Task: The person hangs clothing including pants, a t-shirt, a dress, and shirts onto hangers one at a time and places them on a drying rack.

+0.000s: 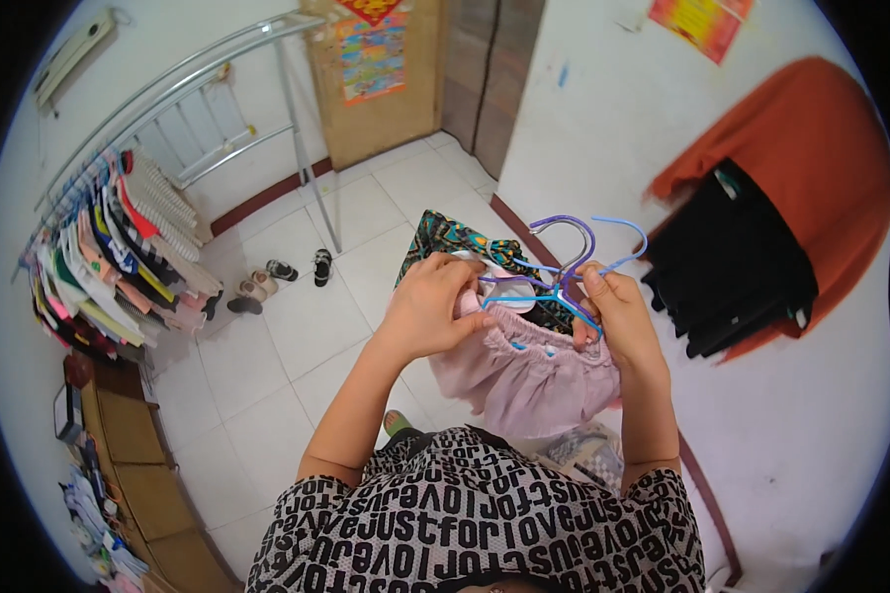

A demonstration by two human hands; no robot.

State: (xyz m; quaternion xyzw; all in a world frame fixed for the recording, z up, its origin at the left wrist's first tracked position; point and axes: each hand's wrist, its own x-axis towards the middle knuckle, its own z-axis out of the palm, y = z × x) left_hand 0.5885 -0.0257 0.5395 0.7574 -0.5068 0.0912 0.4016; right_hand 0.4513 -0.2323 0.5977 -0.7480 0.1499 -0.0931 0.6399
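Both hands hold a bunch of clothes on hangers in front of my chest. My left hand (434, 304) grips the pink elastic waistband at its left end, with the thumb over the gathered edge. My right hand (614, 315) is closed around the hangers near their necks, at the right end of the waistband. A pink gathered garment (549, 393) hangs below a light blue hanger (519, 298). Behind it are a purple hanger (586, 237) and another blue hanger hook (638, 239). A green and orange patterned garment (437, 237) lies behind these, partly hidden.
A metal clothes rack (193, 59) at the left bears many children's clothes (104, 259). Several small shoes (282, 270) stand on the tiled floor. A wooden cabinet (137, 430) is at the lower left. Black clothes (734, 259) and a rust-coloured cloth (838, 185) hang at the right wall.
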